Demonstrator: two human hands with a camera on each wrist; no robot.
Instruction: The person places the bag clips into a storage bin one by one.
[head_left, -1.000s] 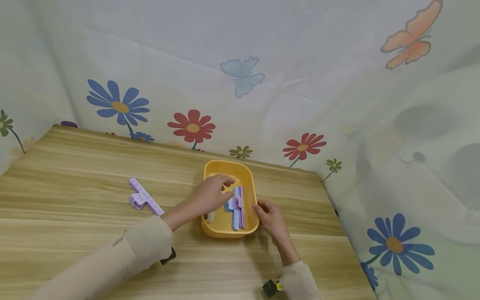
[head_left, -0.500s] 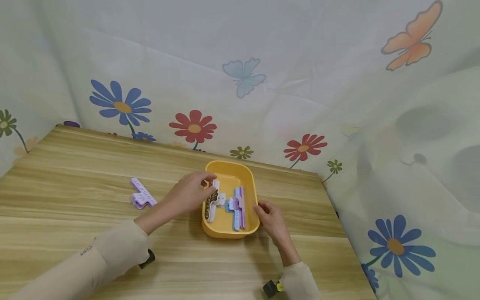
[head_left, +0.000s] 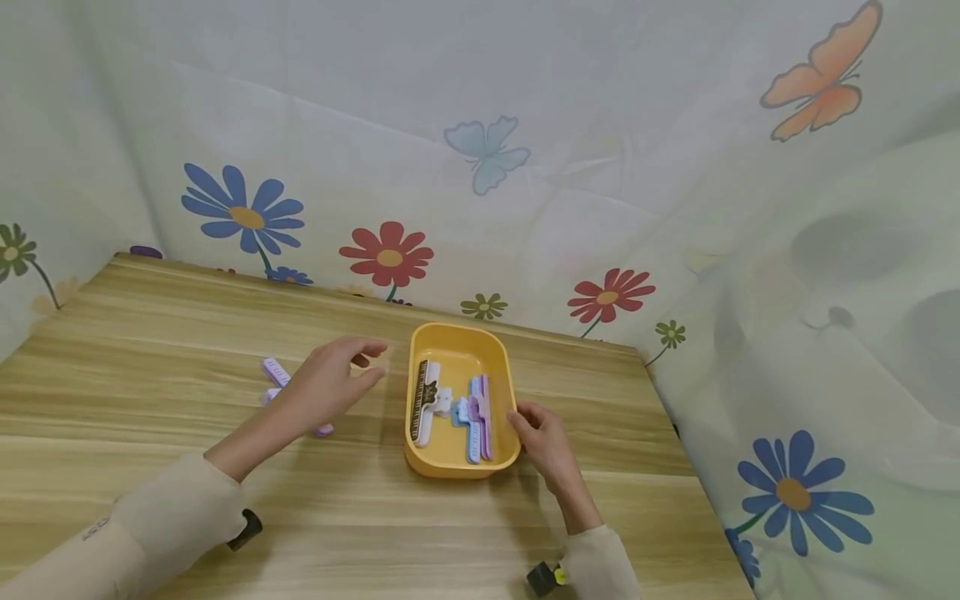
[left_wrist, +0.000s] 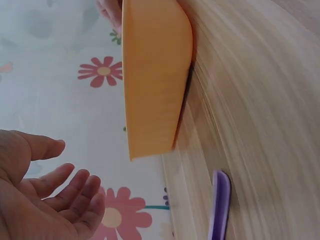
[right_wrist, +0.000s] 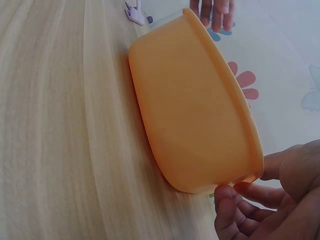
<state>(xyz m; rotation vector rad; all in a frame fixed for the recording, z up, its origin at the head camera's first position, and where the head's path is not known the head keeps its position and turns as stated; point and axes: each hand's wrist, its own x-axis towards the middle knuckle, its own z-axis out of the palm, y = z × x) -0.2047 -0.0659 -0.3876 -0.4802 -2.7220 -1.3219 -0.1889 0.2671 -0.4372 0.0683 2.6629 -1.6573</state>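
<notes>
My right hand [head_left: 546, 437] pinches the right rim of a yellow plastic bin [head_left: 450, 470]; the right wrist view shows its thumb over the rim and fingers against the outer wall [right_wrist: 195, 110]. Inside the bin, a black clip [head_left: 418, 408] with piano-key markings lies beside a white clip [head_left: 426, 425] along the left wall. Toward the right lie a blue clip [head_left: 474, 442] and a purple clip [head_left: 484, 429]. Holding nothing, my left hand [head_left: 326, 383] hovers left of the bin, fingers apart and loosely bent. Its wrist partly hides another purple clip [head_left: 274, 370] on the table.
The wood-grain table [head_left: 360, 517] runs back to a pale curtain [head_left: 360, 125] printed with flowers and butterflies. Dark wrist cameras show at both cuffs, one at the left cuff [head_left: 245, 530] and another near the right sleeve [head_left: 542, 578].
My left hand has withdrawn leftward from inside the bin, leaving the black and white clips in view along its left wall. My right hand stays at the rim.
</notes>
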